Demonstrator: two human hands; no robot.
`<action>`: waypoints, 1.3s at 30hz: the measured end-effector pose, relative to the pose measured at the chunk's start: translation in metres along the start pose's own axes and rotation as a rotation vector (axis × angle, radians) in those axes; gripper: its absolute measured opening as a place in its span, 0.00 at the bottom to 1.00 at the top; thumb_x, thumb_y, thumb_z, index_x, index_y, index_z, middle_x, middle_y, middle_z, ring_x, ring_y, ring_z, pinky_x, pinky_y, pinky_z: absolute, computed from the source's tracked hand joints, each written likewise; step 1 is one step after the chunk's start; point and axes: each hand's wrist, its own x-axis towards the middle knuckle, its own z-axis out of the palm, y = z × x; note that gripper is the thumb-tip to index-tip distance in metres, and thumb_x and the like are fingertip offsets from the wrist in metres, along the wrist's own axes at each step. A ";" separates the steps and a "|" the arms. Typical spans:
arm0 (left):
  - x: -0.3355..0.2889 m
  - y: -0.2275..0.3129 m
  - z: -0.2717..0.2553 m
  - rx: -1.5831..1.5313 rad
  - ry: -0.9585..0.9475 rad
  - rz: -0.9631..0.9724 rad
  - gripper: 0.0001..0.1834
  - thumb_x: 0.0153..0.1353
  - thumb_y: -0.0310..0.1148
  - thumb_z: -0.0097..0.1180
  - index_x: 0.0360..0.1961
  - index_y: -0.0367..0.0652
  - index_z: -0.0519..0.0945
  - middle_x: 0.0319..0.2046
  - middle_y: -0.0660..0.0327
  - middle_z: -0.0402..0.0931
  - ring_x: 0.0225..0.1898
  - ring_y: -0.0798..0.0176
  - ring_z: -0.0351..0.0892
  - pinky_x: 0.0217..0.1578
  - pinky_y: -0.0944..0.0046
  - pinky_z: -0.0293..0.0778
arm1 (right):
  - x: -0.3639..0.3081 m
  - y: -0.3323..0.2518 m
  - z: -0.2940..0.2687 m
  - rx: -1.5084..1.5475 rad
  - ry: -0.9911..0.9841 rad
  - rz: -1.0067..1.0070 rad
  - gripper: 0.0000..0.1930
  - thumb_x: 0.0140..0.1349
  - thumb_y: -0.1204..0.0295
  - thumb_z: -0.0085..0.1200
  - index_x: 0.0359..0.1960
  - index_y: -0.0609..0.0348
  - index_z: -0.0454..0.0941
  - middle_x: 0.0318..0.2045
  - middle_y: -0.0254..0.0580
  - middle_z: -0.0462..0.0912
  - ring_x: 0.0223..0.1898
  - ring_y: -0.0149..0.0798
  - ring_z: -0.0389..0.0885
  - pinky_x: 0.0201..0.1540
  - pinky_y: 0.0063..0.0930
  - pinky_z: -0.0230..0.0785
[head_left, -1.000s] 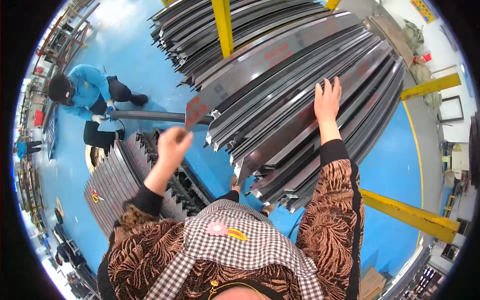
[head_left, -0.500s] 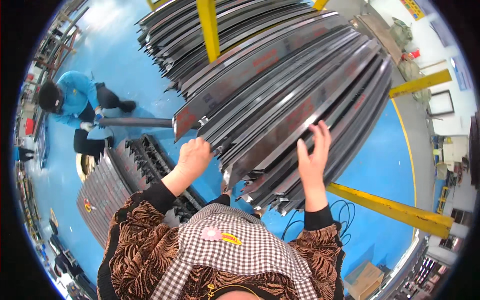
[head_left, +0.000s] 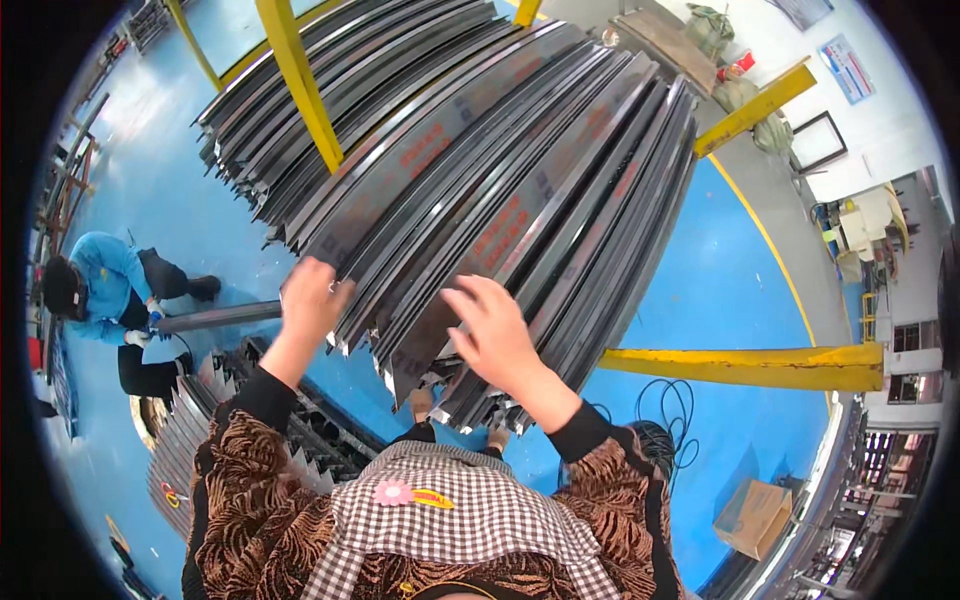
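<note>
Long dark metal strips [head_left: 430, 190] lie in a thick stack in front of me, their near ends uneven. My left hand [head_left: 312, 302] is at the left near ends of the strips, fingers loosely bent, thumb apart, slightly blurred; nothing shows in its grasp. Over the near part of the stack hovers my right hand [head_left: 492, 335], fingers bent and spread, holding nothing. Whether either hand touches metal is hard to tell.
Yellow rack posts [head_left: 300, 90] and a yellow beam [head_left: 750, 368] border the stack. At the left, a co-worker in blue [head_left: 105, 285] crouches, holding a dark strip [head_left: 225, 317]. More strips [head_left: 190, 450] lie lower left. A cable [head_left: 668, 420] and a carton [head_left: 753, 518] are at lower right.
The view has shifted, with the stack now farther left. My right hand has come left over the strips' near part. My left hand has loosened from a fist and moved left along the ends.
</note>
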 end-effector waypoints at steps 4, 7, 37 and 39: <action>0.032 -0.033 -0.013 0.061 0.369 -0.091 0.16 0.49 0.42 0.59 0.25 0.38 0.73 0.24 0.51 0.73 0.27 0.46 0.74 0.31 0.53 0.70 | 0.036 0.005 0.015 -0.226 -0.141 -0.341 0.15 0.47 0.68 0.55 0.39 0.56 0.75 0.44 0.43 0.74 0.48 0.47 0.72 0.49 0.39 0.65; 0.033 -0.064 0.012 -0.104 -0.177 -0.360 0.18 0.49 0.42 0.59 0.27 0.37 0.72 0.28 0.49 0.74 0.31 0.44 0.74 0.35 0.52 0.70 | 0.049 0.012 0.026 -0.260 -0.536 -0.493 0.11 0.48 0.66 0.56 0.32 0.55 0.78 0.37 0.41 0.78 0.44 0.46 0.75 0.46 0.38 0.67; 0.052 0.026 0.014 0.002 -0.404 0.269 0.18 0.52 0.43 0.53 0.22 0.36 0.80 0.25 0.51 0.79 0.29 0.43 0.77 0.32 0.52 0.73 | -0.069 -0.041 -0.043 0.465 -0.164 0.308 0.21 0.47 0.76 0.60 0.47 0.57 0.75 0.44 0.39 0.75 0.41 0.38 0.76 0.43 0.27 0.69; 0.071 0.031 0.022 -0.039 -0.363 0.291 0.21 0.54 0.45 0.53 0.24 0.32 0.79 0.26 0.49 0.78 0.30 0.43 0.77 0.34 0.52 0.73 | -0.081 -0.044 -0.041 0.468 -0.168 0.319 0.21 0.47 0.76 0.60 0.46 0.58 0.75 0.44 0.39 0.75 0.40 0.38 0.76 0.43 0.27 0.69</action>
